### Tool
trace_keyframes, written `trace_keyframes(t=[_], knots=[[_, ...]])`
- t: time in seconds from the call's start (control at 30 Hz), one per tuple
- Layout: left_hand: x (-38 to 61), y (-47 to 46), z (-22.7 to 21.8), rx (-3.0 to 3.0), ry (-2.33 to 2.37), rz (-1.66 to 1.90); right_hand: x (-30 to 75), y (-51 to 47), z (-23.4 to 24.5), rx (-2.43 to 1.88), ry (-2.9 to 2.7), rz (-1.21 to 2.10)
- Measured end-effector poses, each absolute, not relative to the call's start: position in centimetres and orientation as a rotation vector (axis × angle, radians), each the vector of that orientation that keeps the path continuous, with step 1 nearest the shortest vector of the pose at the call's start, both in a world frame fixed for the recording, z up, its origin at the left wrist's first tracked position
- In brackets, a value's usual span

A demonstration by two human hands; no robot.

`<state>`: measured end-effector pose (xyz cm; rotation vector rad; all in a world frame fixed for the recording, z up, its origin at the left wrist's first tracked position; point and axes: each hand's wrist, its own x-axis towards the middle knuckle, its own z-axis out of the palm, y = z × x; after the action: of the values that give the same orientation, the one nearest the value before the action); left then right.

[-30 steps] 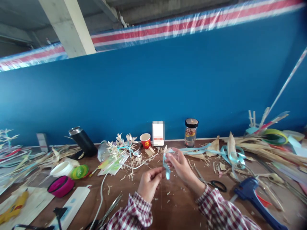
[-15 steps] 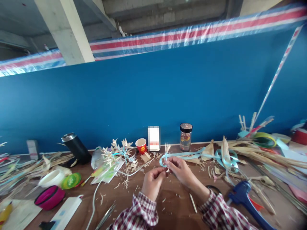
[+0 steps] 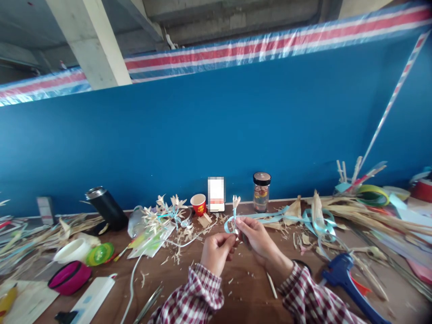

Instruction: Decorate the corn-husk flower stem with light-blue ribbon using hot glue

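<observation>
A small pale husk flower [image 3: 236, 200] stands upright between my hands, its stem partly wrapped in light blue ribbon [image 3: 227, 223]. My right hand [image 3: 255, 235] pinches that stem just below the petals. Closed at the fingertips, my left hand [image 3: 218, 252] grips the lower end of the stem. The ribbon makes a loose loop left of the stem and trails off to the right across the table, toward a larger coil around a dried husk piece [image 3: 316, 209]. My fingers hide most of the lower stem.
A blue glue gun [image 3: 347, 281] lies at the right, tweezers [image 3: 150, 303] at the front left. Behind stand a lidded jar [image 3: 262, 193], a red paper cup [image 3: 198, 204] and a cluster of finished husk flowers [image 3: 165, 211]. A white cable [image 3: 134, 272] crosses the left side; husk scraps litter the table [image 3: 249, 301].
Both hands have shifted slightly, and the flower has risen a little and stands straighter. My right hand has turned, its lower fingers now curled beneath. The ribbon loop stays left of the stem.
</observation>
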<state>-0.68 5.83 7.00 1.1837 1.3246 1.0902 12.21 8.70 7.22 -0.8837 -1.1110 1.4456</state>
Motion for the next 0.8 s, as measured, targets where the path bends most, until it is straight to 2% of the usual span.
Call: trace_keyframes(t=[0.47, 0.8], knots=[[-0.75, 4.99, 6.54, 1.199, 1.349, 1.117, 11.62, 8.87, 7.06, -0.927, -1.051, 1.46], [-0.43, 5.58, 6.92, 0.942, 1.194, 1.018, 11.45, 8.73, 7.59, -0.814, -1.0, 1.525]])
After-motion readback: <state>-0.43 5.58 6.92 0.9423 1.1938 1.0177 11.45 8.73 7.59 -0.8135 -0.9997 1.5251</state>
